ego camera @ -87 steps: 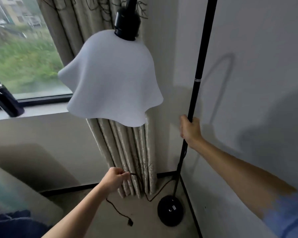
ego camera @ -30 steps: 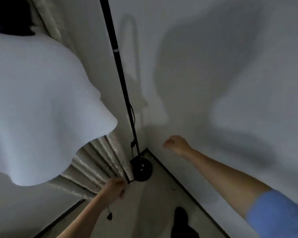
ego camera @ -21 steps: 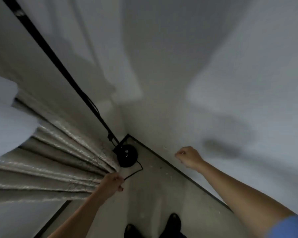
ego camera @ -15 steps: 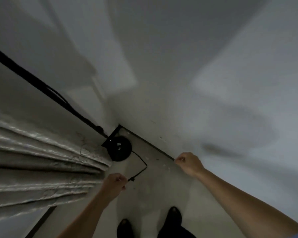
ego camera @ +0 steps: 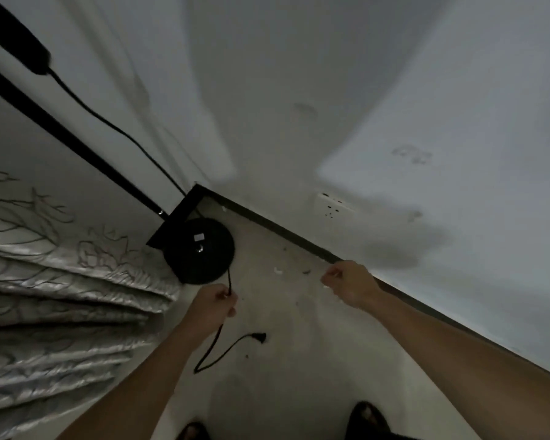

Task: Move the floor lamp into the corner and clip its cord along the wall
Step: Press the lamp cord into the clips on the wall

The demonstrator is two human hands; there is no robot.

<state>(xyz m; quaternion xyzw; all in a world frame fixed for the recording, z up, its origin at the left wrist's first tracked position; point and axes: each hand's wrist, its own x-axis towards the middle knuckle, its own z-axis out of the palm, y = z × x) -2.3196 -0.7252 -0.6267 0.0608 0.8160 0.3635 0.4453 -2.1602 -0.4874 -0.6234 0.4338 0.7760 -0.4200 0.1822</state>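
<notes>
Lamp base (ego camera: 200, 249), round and black, sits on the floor at centre left of the frame, tucked into the room corner against the dark skirting (ego camera: 286, 231). A small pale label shows on its top. Lamp pole (ego camera: 61, 133) runs from the base up toward the upper left edge.

Cord (ego camera: 227, 350), thin and black: one length drops from a dark inline block (ego camera: 16, 42) at upper left down to the corner behind the base. Another length comes off the base's lower right edge and goes straight into the left hand (ego camera: 215, 304). Below that hand the cord loops on the floor and ends in the plug (ego camera: 261, 337), lying loose, centre of the frame, unplugged.

Left hand: closed around the cord, just below the base, not touching it.

Right hand (ego camera: 351, 282): right of centre, near the skirting, fingers curled in with thumb and forefinger pinched. Whether anything is between them, cannot tell.

Wall outlet (ego camera: 334, 206), white, on the right-hand wall above the skirting, up and left of the right hand.

Patterned curtain (ego camera: 61, 281) fills the left side, folds reaching beside the base. Small pale scraps (ego camera: 277, 270) on the floor between base and right hand. Dark shoes (ego camera: 367, 419) at bottom edge.
</notes>
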